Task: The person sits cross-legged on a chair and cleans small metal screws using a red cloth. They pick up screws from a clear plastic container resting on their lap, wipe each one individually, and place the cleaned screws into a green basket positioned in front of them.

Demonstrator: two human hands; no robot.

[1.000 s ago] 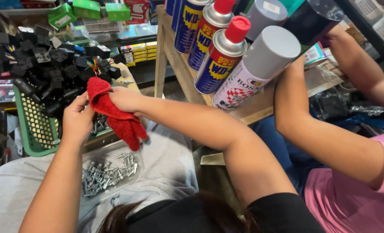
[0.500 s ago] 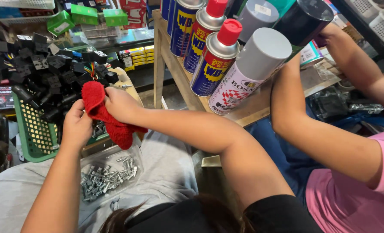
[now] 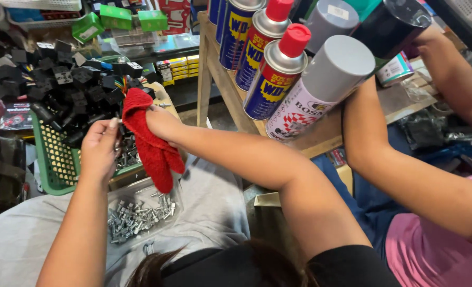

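My right hand (image 3: 161, 125) is shut on a red cloth (image 3: 150, 146), which hangs down from the fist over a clear plastic tray of small metal parts (image 3: 138, 215) on my lap. Just left of the cloth, my left hand (image 3: 99, 151) has its fingers curled toward it. Whatever those fingers pinch is hidden. Both hands hover at the edge of a green basket (image 3: 47, 165) heaped with black plastic blocks (image 3: 71, 87).
A wooden shelf (image 3: 230, 79) at my right carries blue-and-yellow spray cans (image 3: 276, 74) and a grey-capped can (image 3: 326, 79). Another person in a pink top (image 3: 432, 250) sits at my right, forearm (image 3: 400, 175) raised to the shelf. Green boxes (image 3: 116, 18) lie at the back.
Both hands lifted the red cloth slightly up and toward the basket. The cloth stays bunched in my right hand. The other person's arm stays by the shelf.
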